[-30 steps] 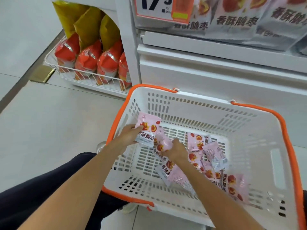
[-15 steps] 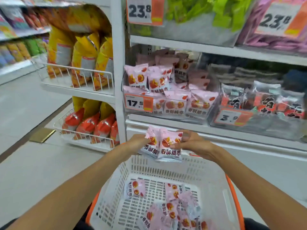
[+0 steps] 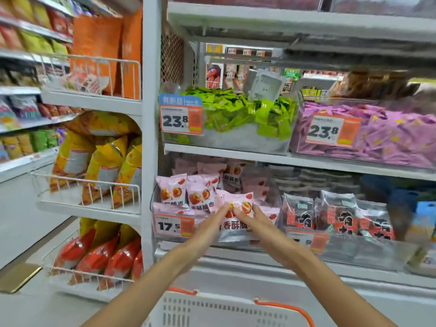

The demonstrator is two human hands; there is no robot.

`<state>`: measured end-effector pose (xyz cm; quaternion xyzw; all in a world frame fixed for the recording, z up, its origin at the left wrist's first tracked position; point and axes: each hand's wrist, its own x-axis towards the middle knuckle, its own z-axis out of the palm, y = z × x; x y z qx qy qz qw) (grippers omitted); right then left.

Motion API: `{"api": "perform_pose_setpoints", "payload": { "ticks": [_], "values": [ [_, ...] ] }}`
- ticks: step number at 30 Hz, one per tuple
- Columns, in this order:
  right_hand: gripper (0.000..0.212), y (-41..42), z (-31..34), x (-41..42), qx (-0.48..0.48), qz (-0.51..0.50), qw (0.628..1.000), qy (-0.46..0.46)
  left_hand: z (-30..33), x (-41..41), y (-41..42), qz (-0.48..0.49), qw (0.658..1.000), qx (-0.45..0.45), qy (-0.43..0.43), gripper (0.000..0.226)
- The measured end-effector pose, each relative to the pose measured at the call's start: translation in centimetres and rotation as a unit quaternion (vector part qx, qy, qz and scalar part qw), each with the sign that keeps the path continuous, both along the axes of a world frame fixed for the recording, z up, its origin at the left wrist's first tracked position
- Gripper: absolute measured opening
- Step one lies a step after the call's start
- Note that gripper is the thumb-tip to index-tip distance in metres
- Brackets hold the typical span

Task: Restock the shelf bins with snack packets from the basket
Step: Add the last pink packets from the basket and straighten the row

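Pink packets (image 3: 236, 208) pinched between left hand (image 3: 207, 228) and right hand (image 3: 256, 224), pushed together into the bin (image 3: 165, 208).

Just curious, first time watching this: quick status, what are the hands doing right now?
Left hand and right hand both hold pink packets at the 17.5 bin. Not yet released. Bin already fairly full; nothing blocking.

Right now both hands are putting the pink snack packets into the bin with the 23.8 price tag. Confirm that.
Not quite. The head view shows the left hand and right hand holding the pink snack packets at the bin tagged 17.5, on the lower shelf. The bins tagged 23.8 sit on the shelf above and hold green and purple packets.
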<state>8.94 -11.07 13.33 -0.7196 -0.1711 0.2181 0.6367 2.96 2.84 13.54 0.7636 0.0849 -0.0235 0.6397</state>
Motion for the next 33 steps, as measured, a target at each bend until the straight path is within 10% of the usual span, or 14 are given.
{"api": "perform_pose_setpoints", "payload": {
  "ticks": [5,10,13,16,20,33],
  "values": [
    [0.097,-0.6,2.0,4.4,0.018,-0.009,1.0,0.011,2.4,3.3,1.9,0.038,0.972,0.205,-0.113,0.053],
    [0.049,0.1,3.0,8.4,0.007,-0.07,0.997,-0.022,2.0,8.5,5.6,0.074,0.728,0.655,-0.188,0.045],
    [0.08,1.3,3.3,11.6,0.002,-0.13,0.991,-0.042,1.6,10.7,7.0,0.074,0.666,0.722,-0.173,0.052],
    [0.124,2.3,2.8,14.9,-0.007,-0.145,0.988,-0.049,0.7,11.6,7.5,0.096,0.666,0.711,-0.203,0.049],
    [0.045,3.8,2.8,15.0,-0.053,-0.12,0.99,-0.042,-0.4,12.4,7.4,0.147,0.646,0.696,-0.276,0.047],
    [0.075,4.1,2.0,17.3,-0.19,-0.104,0.967,-0.13,2.7,16.8,5.7,0.099,0.732,0.654,-0.167,0.067]
  ]
}}
